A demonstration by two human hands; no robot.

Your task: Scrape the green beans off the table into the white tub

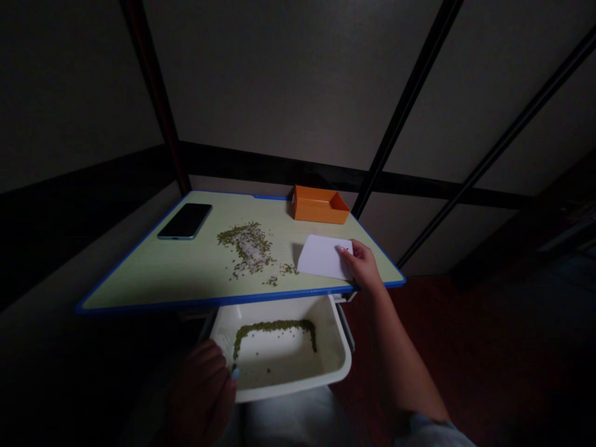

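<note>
My right hand (pixel 364 263) pinches a white card (pixel 321 256) by its right end, thumb on top. The card stands tilted on the tabletop (pixel 153 276), close to its front edge. Left of the card lies a loose spread of small green beans or seeds (pixel 254 248), with whitish grains among them. My left hand (pixel 202 388), dim, is closed at the left rim of a white drawer (pixel 339 366) pulled out under the table. Inside the drawer, more green beans (pixel 279 325) form a line along the back and sides.
An orange open box (pixel 316 211) stands at the table's back right. A dark-screened phone (pixel 186 221) lies at the left. Blue trim (pixel 233 300) runs around the tabletop. Behind the table rises a panelled wall (pixel 279 87) with dark strips.
</note>
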